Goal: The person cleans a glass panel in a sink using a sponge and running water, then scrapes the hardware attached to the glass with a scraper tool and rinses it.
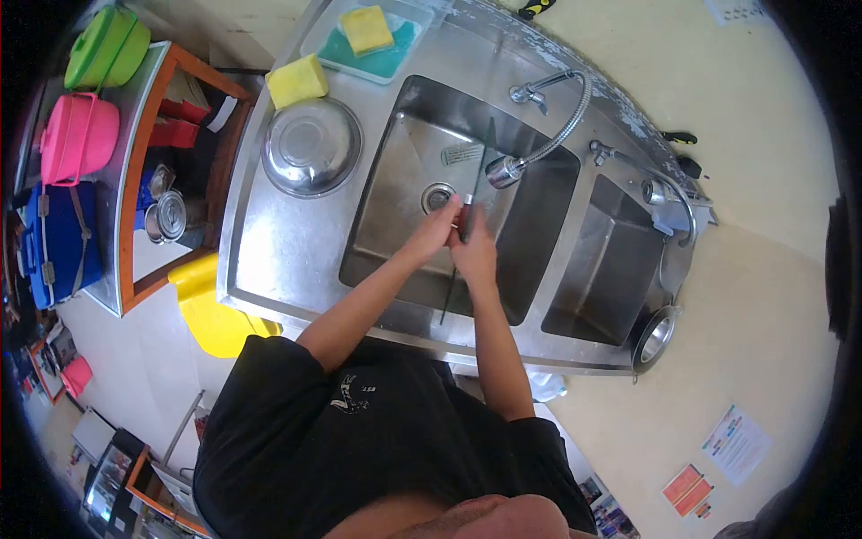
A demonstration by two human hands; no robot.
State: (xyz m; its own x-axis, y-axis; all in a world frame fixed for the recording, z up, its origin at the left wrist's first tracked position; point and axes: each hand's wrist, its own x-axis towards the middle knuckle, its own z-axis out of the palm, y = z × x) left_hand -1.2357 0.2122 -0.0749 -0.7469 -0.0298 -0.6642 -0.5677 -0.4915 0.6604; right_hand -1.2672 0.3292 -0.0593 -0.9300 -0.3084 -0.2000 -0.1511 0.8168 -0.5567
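Observation:
Over the large sink basin (382,216), my left hand (437,235) and my right hand (474,251) are close together, fingers closed around a dark brown handle (465,218) with a silver collar. A thin dark strip (486,153) runs away from the fingers, and a similar thin line shows below the hands; whether these belong to the handle I cannot tell. Beyond the hands is the drain (438,196). A pale green patterned piece (462,154) lies on the basin floor. The spray tap head (505,172) hangs to the right of the hands.
Left of the basin, an upturned metal bowl (312,145) sits beside a yellow sponge (297,82). Another sponge (366,31) rests on a tray (388,67). At right are a smaller basin (597,269) and a second tap (642,166). A shelf unit (144,180) stands left.

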